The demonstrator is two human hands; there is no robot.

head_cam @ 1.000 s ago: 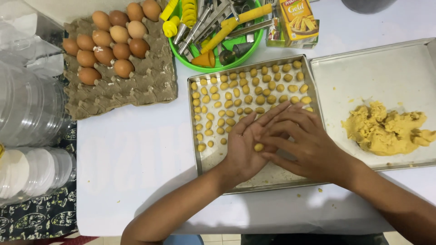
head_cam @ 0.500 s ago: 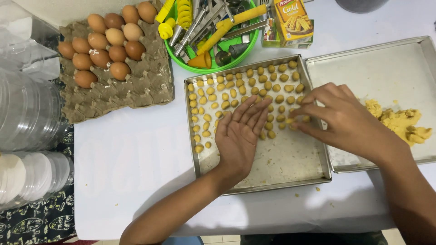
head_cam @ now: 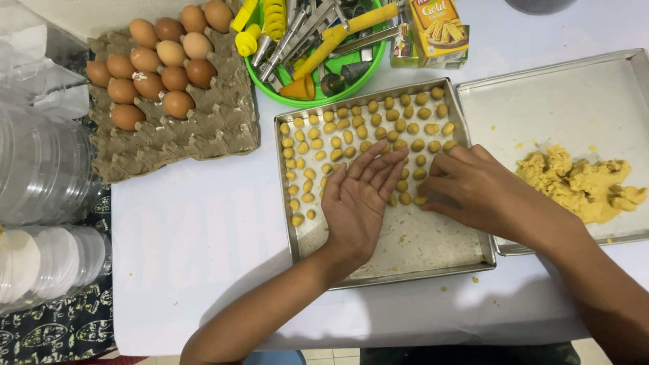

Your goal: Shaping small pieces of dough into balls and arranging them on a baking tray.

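A metal baking tray [head_cam: 433, 260] lined with paper holds several rows of small yellow dough balls [head_cam: 358, 132] across its far half. My left hand [head_cam: 358, 199] rests over the middle of the tray, palm up, fingers spread and empty. My right hand [head_cam: 473, 192] reaches in from the right with its fingers bent down onto the tray. Its fingertips press on a small dough ball [head_cam: 420, 200] at the right end of the nearest row. A lump of yellow dough [head_cam: 574, 186] lies in a second metal tray [head_cam: 541, 101] to the right.
A cardboard egg carton [head_cam: 203, 135] with several brown eggs [head_cam: 155, 64] sits at the far left. A green bowl [head_cam: 307, 101] of yellow-handled utensils and a yellow box [head_cam: 443, 27] stand behind the trays. Stacked clear plastic containers [head_cam: 40, 169] fill the left edge.
My hands were pressed together around a dough ball over the tray. They have parted: the left now lies open palm up, and the right has carried the ball to the row's right end.
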